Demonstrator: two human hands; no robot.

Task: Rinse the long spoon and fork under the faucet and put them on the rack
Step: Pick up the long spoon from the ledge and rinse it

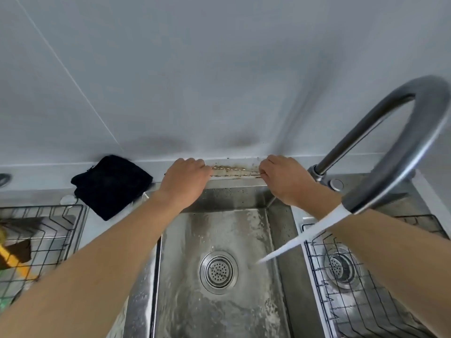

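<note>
Both hands reach to the rear ledge of the steel sink (pixel 219 230). The left hand (pixel 186 176) and right hand (pixel 284 178) each curl over one end of 2 thin gold utensils (pixel 235 171) lying along the ledge; spoon and fork are indistinguishable. The faucet (pixel 390 154) runs. A wire rack (pixel 366 289) sits right, under a grey tiled wall (pixel 195 69).

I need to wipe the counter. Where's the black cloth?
In the head view, the black cloth lies on the counter against the back wall, left of the left hand and just behind the left wire rack.
</note>
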